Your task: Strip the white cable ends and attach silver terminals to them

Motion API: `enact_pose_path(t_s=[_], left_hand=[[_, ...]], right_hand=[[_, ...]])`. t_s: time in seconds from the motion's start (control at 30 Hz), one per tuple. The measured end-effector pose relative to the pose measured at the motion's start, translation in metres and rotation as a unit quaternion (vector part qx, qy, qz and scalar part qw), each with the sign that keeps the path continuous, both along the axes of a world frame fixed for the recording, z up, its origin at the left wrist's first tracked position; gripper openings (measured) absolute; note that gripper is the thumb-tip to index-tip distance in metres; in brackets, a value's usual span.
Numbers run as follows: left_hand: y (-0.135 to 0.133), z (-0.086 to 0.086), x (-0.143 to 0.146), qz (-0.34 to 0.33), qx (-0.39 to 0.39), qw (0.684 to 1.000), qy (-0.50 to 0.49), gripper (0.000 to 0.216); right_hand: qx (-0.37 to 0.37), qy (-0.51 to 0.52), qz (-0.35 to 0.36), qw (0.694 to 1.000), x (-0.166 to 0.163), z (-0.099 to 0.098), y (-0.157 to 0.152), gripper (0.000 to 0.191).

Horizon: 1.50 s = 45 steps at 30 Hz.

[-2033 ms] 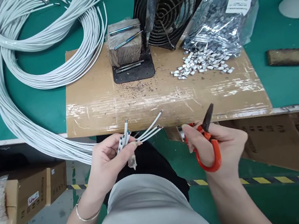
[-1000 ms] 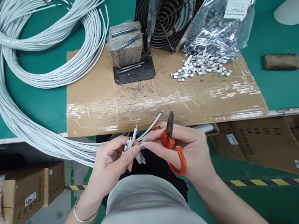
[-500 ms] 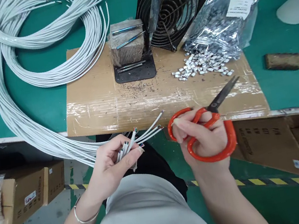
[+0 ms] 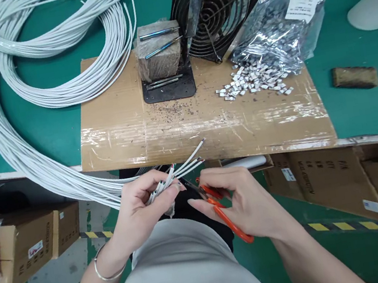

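In front of the table's near edge (image 4: 367, 139), the left hand (image 4: 144, 208) clamps cables (image 4: 71, 181), the right hand (image 4: 243, 200) grips scissors (image 4: 231, 224); position blades (image 4: 193, 189) clear of fingers.

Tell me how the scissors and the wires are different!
The scissors have orange handles and dark blades; the wires are white. The scissors are short; the wires are long and curve over the table. The right hand holds the scissors; the left hand holds the wires. Both are held.
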<state>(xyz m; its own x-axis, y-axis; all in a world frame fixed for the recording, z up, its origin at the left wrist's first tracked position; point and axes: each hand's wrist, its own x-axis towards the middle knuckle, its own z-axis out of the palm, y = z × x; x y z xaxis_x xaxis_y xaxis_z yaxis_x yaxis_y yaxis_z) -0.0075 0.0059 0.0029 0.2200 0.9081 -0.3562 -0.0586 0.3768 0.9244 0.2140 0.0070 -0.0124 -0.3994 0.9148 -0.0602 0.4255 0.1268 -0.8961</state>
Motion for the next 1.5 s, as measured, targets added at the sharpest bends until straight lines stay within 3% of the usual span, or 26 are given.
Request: enact_pose_path(t_s=[0.17,0.67,0.87,0.97,1.27,1.5], left_hand=[[-0.001,0.000,0.002,-0.002,0.010,0.999,0.039,0.017],[0.001,0.002,0.004,0.016,0.026,0.999,0.040,0.012],[0.000,0.001,0.004,0.028,0.009,0.999,0.013,0.015],[0.001,0.000,0.003,0.033,-0.017,0.999,-0.031,0.015],[0.005,0.001,-0.001,0.035,-0.051,0.994,-0.092,0.013],[0.005,-0.006,-0.004,0.037,0.039,0.997,-0.055,0.012]], right_hand=[[0.006,-0.005,0.013,1.000,-0.005,0.003,0.001,0.052],[0.060,-0.003,-0.047,0.997,-0.017,-0.003,-0.008,0.052],[0.113,0.026,-0.131,0.985,-0.018,-0.005,-0.005,0.054],[0.098,0.041,-0.183,0.977,-0.013,-0.006,-0.003,0.056],[0.023,0.053,-0.238,0.969,0.000,-0.014,-0.005,0.056],[0.000,0.048,-0.252,0.967,0.006,-0.011,-0.003,0.055]])
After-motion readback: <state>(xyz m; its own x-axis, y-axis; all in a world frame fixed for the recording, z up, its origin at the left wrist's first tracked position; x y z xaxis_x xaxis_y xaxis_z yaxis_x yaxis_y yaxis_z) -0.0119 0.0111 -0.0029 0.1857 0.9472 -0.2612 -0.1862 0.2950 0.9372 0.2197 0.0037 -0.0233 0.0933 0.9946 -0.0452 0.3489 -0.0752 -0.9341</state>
